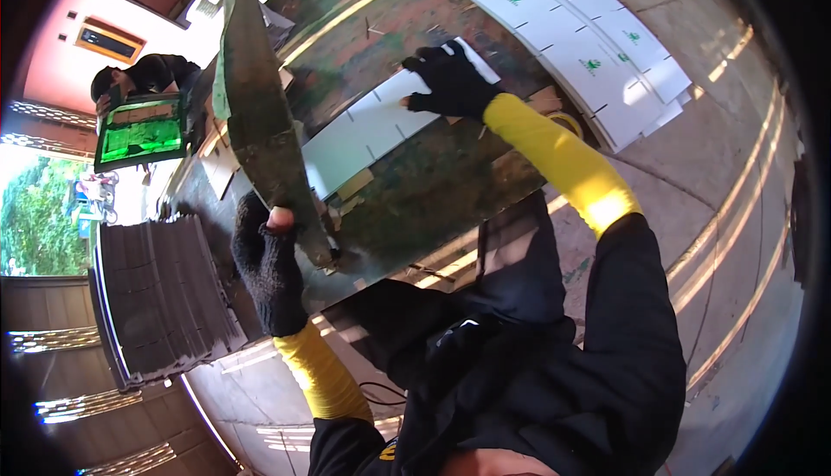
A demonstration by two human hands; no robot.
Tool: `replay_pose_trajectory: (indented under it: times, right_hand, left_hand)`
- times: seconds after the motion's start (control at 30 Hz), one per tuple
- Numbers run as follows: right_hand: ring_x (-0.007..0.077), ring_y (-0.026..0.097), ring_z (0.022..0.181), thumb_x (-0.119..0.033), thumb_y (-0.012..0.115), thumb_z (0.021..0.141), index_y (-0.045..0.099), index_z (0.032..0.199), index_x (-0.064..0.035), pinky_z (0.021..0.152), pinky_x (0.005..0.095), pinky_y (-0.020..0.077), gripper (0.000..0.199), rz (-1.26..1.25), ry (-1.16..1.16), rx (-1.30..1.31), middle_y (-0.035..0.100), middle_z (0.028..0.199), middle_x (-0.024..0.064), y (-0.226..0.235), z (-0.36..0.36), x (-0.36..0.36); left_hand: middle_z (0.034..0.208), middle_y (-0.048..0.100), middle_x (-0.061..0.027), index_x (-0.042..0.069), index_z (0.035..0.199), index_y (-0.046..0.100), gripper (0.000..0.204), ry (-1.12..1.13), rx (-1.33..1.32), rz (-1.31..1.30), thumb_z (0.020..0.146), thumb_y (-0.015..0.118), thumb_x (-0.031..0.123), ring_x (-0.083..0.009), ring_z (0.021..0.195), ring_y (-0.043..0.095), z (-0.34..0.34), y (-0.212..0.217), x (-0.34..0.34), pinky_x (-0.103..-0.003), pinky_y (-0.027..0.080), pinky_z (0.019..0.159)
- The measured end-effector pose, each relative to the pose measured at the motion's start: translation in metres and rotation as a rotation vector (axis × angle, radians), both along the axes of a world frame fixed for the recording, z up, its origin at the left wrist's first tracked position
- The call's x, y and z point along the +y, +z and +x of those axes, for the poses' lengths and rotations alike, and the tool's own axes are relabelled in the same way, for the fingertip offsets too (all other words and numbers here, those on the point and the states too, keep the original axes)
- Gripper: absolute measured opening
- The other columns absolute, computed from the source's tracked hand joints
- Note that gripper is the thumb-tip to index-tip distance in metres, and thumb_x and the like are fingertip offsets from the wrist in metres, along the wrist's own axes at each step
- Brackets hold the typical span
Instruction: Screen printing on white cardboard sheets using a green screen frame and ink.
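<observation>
My left hand (270,268), in a black glove with a bare thumb tip, grips the near end of a long dark board (257,95). The board stands raised, its far end pointing away from me, with a green strip along its left edge. A long white card strip (376,125) with short dark slits lies on the worktable, its left end beside the board. My right hand (454,80), in a black glove with bare fingertips, lies with fingers spread on the strip's far right part. Yellow sleeves cover both forearms.
White sheets (589,43) with green prints lie stacked at the far right. Dark ridged sheets (164,290) form a stack at the left. A yellow ring (569,123) sits near the worktable's (415,199) right edge. Another person (156,73) at the far left holds a green framed screen (141,132).
</observation>
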State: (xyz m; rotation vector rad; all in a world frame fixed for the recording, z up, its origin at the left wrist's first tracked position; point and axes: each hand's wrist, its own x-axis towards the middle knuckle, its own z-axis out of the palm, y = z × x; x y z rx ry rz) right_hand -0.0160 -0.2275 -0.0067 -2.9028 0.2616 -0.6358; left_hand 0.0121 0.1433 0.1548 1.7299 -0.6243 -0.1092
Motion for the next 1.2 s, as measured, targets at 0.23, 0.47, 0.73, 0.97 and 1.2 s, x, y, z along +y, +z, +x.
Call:
replay_pose_trajectory:
  times: [0.23, 0.47, 0.73, 0.97, 1.2]
  right_hand:
    - [0.0401, 0.045, 0.14, -0.075, 0.063, 0.08, 0.059, 0.143, -0.0142, 0.12, 0.0613, 0.0178, 0.088, 0.109, -0.011, 0.084, 0.055, 0.143, 0.0205, -0.044, 0.095, 0.059]
    - [0.0409, 0.038, 0.146, -0.079, 0.062, 0.079, 0.058, 0.144, -0.0151, 0.122, 0.0599, 0.0159, 0.091, 0.15, 0.018, 0.183, 0.049, 0.15, 0.021, -0.041, 0.099, 0.057]
    - [0.0419, 0.037, 0.148, -0.078, 0.065, 0.078, 0.058, 0.144, -0.0167, 0.122, 0.0597, 0.0178, 0.09, 0.181, 0.025, 0.179, 0.046, 0.155, 0.0221, -0.041, 0.099, 0.054]
    - [0.0384, 0.045, 0.143, -0.07, 0.071, 0.08, 0.062, 0.139, -0.016, 0.118, 0.059, 0.0248, 0.08, 0.164, 0.008, -0.057, 0.054, 0.148, 0.0187, -0.044, 0.085, 0.043]
    - [0.0356, 0.067, 0.106, -0.056, 0.074, 0.086, 0.065, 0.13, -0.013, 0.089, 0.0471, 0.051, 0.062, 0.125, -0.141, -0.265, 0.067, 0.12, 0.0171, -0.018, 0.0, -0.038]
  left_hand:
    - [0.11, 0.068, -0.0036, -0.001, 0.129, 0.063, 0.046, -0.065, 0.02, -0.018, 0.096, 0.076, 0.028, -0.0097, 0.091, 0.06, 0.004, -0.001, 0.004, -0.025, 0.05, 0.079]
    - [0.111, 0.069, -0.005, -0.001, 0.131, 0.063, 0.047, -0.07, 0.049, -0.002, 0.095, 0.076, 0.026, -0.0115, 0.093, 0.062, 0.0, 0.004, 0.001, -0.027, 0.052, 0.08]
    - [0.114, 0.07, -0.006, 0.0, 0.13, 0.064, 0.045, -0.072, 0.06, 0.039, 0.094, 0.076, 0.023, -0.0135, 0.096, 0.063, -0.005, 0.01, -0.007, -0.029, 0.053, 0.084]
    - [0.114, 0.07, -0.0057, 0.0, 0.129, 0.064, 0.045, -0.064, 0.079, 0.015, 0.094, 0.077, 0.025, -0.0127, 0.096, 0.063, -0.004, 0.005, -0.005, -0.028, 0.052, 0.083]
    - [0.112, 0.07, -0.0046, 0.0, 0.127, 0.065, 0.045, -0.025, 0.072, -0.05, 0.094, 0.078, 0.027, -0.0118, 0.093, 0.063, -0.003, 0.005, 0.003, -0.027, 0.052, 0.081]
